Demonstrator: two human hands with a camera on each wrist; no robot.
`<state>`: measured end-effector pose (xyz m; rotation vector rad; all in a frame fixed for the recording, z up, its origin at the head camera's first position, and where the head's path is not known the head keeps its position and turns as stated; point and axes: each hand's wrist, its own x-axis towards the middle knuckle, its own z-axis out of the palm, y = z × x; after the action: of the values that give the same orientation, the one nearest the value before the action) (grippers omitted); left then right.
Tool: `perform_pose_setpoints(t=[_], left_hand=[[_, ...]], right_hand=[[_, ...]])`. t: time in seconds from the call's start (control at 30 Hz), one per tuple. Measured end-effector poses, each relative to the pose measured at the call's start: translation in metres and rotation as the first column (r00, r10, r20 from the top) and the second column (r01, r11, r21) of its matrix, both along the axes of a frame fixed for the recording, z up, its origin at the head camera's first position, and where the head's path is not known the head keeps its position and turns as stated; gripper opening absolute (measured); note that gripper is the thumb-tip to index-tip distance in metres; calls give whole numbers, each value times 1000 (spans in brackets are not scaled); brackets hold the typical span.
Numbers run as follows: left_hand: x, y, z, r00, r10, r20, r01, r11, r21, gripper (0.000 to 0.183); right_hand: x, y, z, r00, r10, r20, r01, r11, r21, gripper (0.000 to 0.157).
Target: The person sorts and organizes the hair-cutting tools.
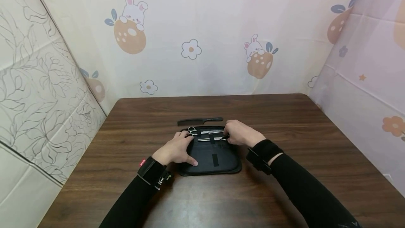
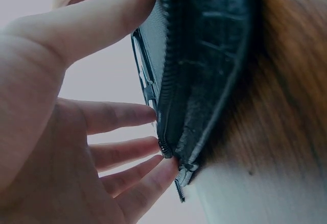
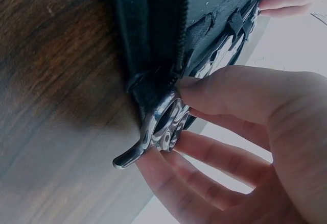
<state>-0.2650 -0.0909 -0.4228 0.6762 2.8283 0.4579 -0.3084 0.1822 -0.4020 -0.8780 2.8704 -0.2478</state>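
L hand [image 1: 177, 149] is spread, fingers fairly straight, thumb resting on the L side of a flat black zip-edged case w/ rounded corners [image 1: 202, 157], fingertips along its edge. R hand [image 1: 242, 133] grips the ringed handle of a pair of silver metal scissors [image 1: 206, 139] at the case's R end, thumb on the rings, blades pointing L. Just beyond, a 2nd pair of silver scissors w/ round finger rings [image 1: 211, 132] lies the other way, rings by L fingertips, blades toward R hand. Small black rectangular patch [image 1: 215, 160] on case's near half. Case sits mid dark-brown wood-grain worktop [image 1: 126, 147]; slim black comb w/ handle [image 1: 200, 121] lies just past its far edge. Behind: pale bunny-print backdrop [image 1: 218, 17].
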Motion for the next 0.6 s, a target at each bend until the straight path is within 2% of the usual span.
perform_pose_setpoints(t=[0.6], left_hand=[[-3, 0, -2, 1000, -2, -2, 2, 1000, -4, 100]], right_hand=[[-1, -3, -3, 1000, 9, 30, -9, 1000, -15, 20]])
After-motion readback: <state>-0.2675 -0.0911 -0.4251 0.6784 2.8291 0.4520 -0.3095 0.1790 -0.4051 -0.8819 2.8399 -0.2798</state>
